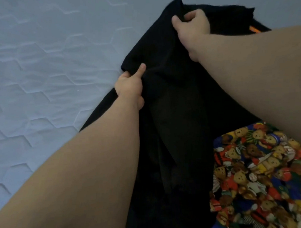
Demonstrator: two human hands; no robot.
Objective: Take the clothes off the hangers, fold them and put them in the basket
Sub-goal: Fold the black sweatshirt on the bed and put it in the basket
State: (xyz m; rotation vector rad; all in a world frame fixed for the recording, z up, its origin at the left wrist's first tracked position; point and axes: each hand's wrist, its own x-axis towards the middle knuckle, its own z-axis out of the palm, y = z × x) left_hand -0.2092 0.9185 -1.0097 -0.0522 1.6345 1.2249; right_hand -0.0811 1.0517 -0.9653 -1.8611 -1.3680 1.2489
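A black garment [173, 102] lies spread over a pale quilted mattress [39, 70], running from the top centre down to the bottom edge. My left hand [130, 87] grips its left edge near a sleeve, thumb on top of the cloth. My right hand [192, 28] pinches a fold near the garment's top. A small orange piece [254, 30] shows at the garment's upper right; I cannot tell what it is. No basket is in view.
A colourful cloth printed with teddy bears [261, 177] lies at the lower right, beside the black garment. The quilted mattress stretches to the left and along the top.
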